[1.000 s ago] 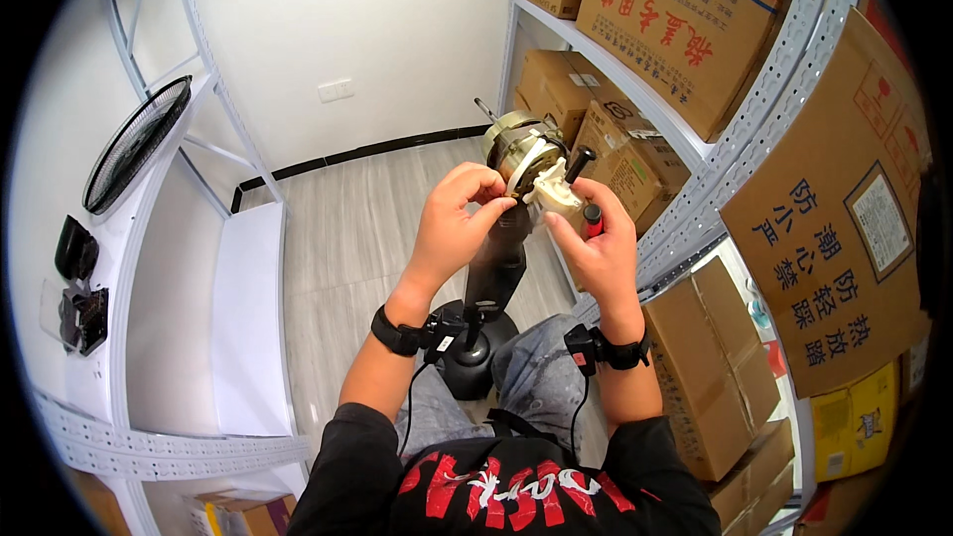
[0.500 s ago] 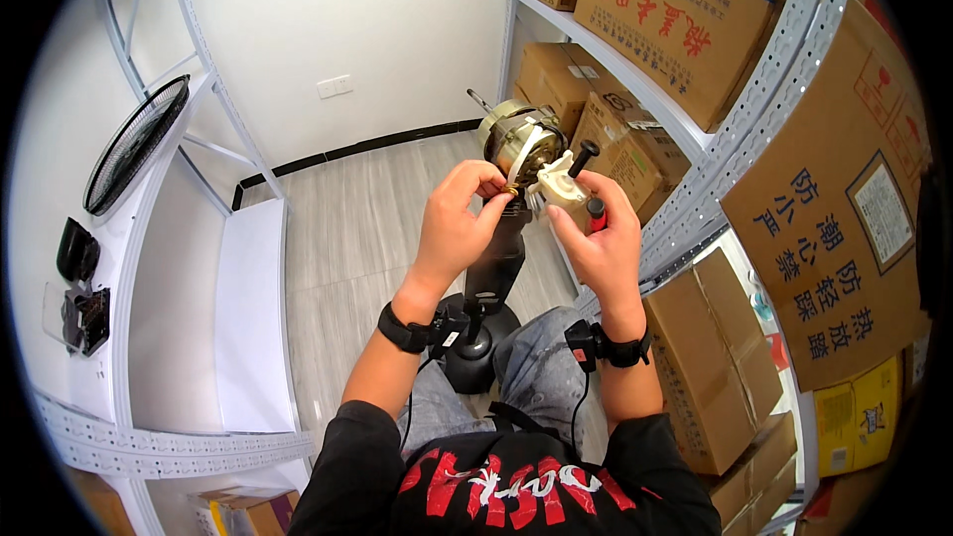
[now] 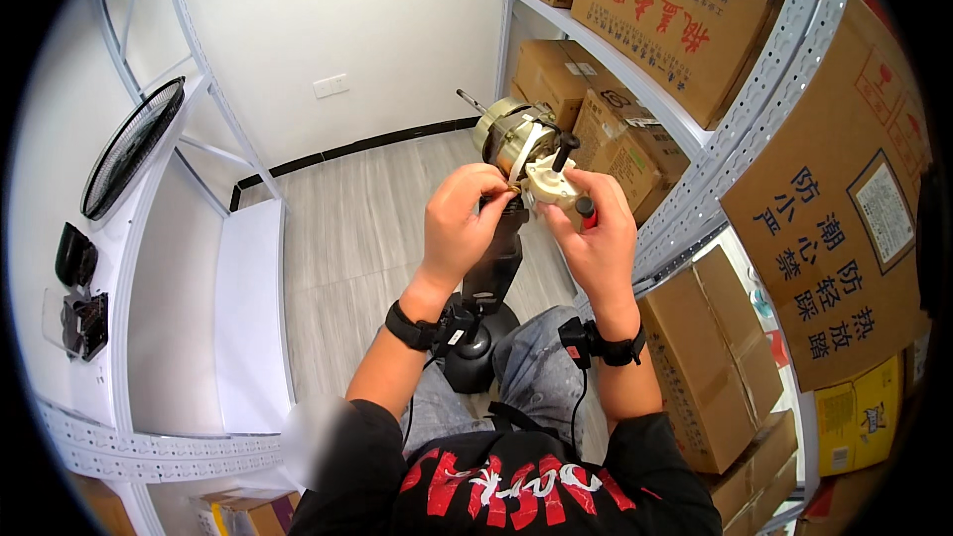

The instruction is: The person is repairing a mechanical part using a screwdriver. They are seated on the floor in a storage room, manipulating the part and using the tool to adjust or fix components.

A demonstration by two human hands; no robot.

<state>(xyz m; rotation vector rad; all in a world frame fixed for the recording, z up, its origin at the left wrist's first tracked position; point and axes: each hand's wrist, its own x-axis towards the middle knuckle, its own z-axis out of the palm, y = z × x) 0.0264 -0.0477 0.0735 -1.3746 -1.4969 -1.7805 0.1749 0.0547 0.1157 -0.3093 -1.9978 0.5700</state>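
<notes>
In front of me stands a black pedestal fan [image 3: 492, 268], its bare metal motor [image 3: 508, 131] at the top with a shaft pointing to the far left. My left hand [image 3: 459, 218] pinches at the bracket below the motor; whatever is between thumb and forefinger is too small to make out. With thumb and fingers my right hand [image 3: 604, 243] holds the cream plastic gearbox [image 3: 548, 184], from which a black knob [image 3: 564, 151] sticks up. A screwdriver [image 3: 588, 212] with a red and black handle is also tucked in that hand. The gearbox sits close against the motor's rear.
On the left shelf lie a black fan grille [image 3: 134, 149] and black plastic parts [image 3: 87, 323]. Cardboard boxes [image 3: 710, 357] fill the right rack, and a large carton [image 3: 834, 199] juts out there. The round fan base [image 3: 471, 357] rests between my legs.
My right hand has brought the gearbox a little left and nearer the motor, and its knob has shifted with it. My left hand stays at the bracket.
</notes>
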